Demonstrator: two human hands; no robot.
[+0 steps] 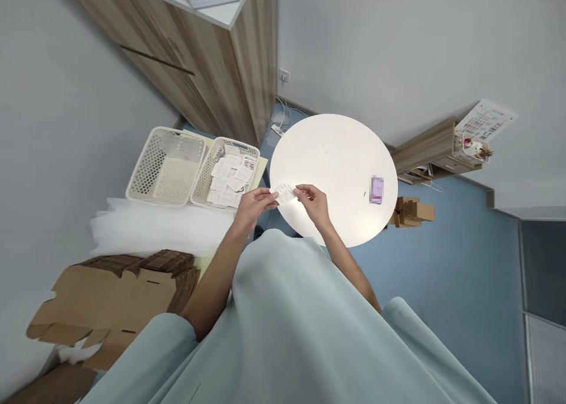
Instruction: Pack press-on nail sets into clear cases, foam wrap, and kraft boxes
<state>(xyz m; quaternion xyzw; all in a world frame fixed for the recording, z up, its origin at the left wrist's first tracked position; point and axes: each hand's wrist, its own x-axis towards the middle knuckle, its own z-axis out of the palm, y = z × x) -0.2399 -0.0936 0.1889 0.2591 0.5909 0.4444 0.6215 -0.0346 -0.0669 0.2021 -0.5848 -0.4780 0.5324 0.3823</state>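
Small printed slip (283,193) — held between two hands
The left hand (254,207) pinches its left end, the right hand (313,204) its right — over the near-left edge of the round white table (331,150). A lattice basket (204,177) (white papers (226,184) inside) stands to the left; a blurred purple item (377,189) lies on the table's right side.

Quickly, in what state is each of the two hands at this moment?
Left hand: closed, pinching one end of the small white printed slip.
Right hand: closed, pinching the opposite end of the same slip.
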